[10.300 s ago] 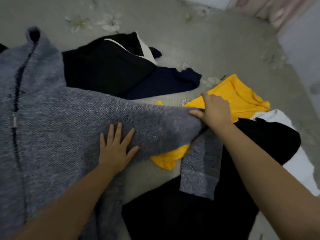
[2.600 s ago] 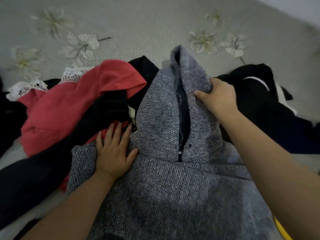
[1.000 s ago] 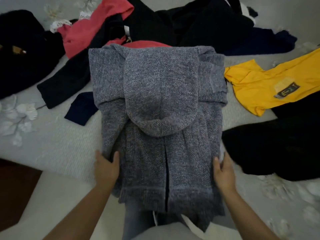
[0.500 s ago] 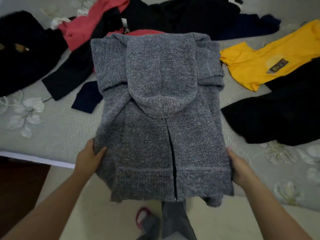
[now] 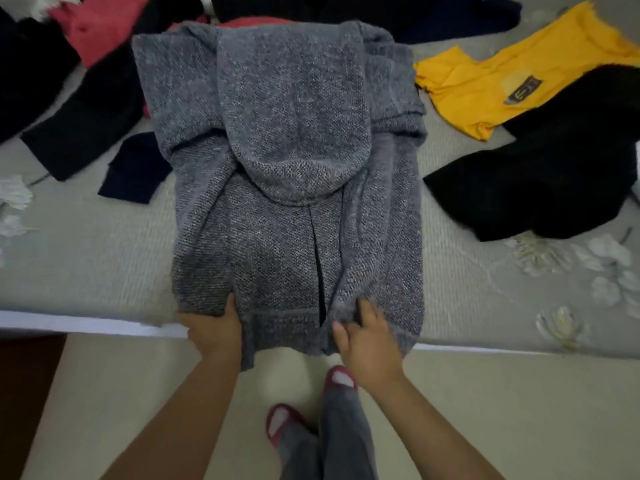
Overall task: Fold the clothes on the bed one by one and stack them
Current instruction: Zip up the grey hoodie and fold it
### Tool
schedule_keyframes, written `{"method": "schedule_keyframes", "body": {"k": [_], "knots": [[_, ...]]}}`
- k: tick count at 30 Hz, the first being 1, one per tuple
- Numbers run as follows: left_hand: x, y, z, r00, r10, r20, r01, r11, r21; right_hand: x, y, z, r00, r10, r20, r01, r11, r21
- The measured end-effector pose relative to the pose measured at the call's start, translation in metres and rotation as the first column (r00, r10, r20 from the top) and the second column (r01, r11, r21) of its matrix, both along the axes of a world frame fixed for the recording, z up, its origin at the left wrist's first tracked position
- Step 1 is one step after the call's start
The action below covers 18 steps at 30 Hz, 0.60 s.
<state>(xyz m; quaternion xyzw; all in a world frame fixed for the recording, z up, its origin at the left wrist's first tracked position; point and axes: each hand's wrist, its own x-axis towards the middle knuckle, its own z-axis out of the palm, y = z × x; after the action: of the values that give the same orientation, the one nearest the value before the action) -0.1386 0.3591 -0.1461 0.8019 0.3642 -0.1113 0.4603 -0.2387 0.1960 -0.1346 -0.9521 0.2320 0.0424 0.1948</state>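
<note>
A grey knitted hoodie (image 5: 294, 174) lies on the bed (image 5: 86, 258) with its sleeves folded in and the hood flat on its back. Its bottom hem hangs over the bed's near edge. My left hand (image 5: 214, 330) grips the hem on the left, thumb on top of the knit. My right hand (image 5: 367, 337) grips the hem right of the middle slit, fingers bunching the fabric. Both hands sit at the bed's edge.
A yellow T-shirt (image 5: 491, 81) and a black garment (image 5: 554, 174) lie to the right. Black clothes (image 5: 83, 126), a navy piece (image 5: 138, 168) and a red garment (image 5: 100, 26) lie to the left. Below the bed edge are a beige floor (image 5: 121, 393) and my feet in red slippers (image 5: 280, 424).
Both hands moved inward from the hoodie's outer sides to its bottom hem, closer to the middle slit. The hoodie lies farther onto the bed than half a second ago.
</note>
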Motion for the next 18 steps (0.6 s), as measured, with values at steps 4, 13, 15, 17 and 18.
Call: {"method": "schedule_keyframes", "body": {"k": [4, 13, 15, 17, 18], "knots": [[-0.012, 0.015, 0.007, 0.994, -0.105, -0.008, 0.105, 0.989, 0.104, 0.005, -0.027, 0.002, 0.865, -0.489, 0.111, 0.483, 0.872, 0.077], [-0.008, 0.077, 0.041, 0.844, -0.537, 0.004, 0.519, 0.818, 0.248, -0.005, -0.049, -0.005, 0.766, -0.630, 0.128, 0.613, 0.776, 0.146], [-0.006, 0.086, 0.048, 0.818, -0.575, -0.014, 0.560, 0.791, 0.245, -0.019, -0.077, 0.004, 0.746, -0.620, 0.243, 0.603, 0.784, 0.148], [-0.002, 0.094, 0.055, 0.798, -0.600, -0.046, 0.590, 0.766, 0.256, -0.040, -0.112, 0.012, 0.768, -0.568, 0.294, 0.565, 0.818, 0.105], [-0.002, 0.099, 0.057, 0.792, -0.607, -0.069, 0.602, 0.756, 0.258, -0.053, -0.127, 0.015, 0.807, -0.512, 0.294, 0.517, 0.853, 0.069]]}}
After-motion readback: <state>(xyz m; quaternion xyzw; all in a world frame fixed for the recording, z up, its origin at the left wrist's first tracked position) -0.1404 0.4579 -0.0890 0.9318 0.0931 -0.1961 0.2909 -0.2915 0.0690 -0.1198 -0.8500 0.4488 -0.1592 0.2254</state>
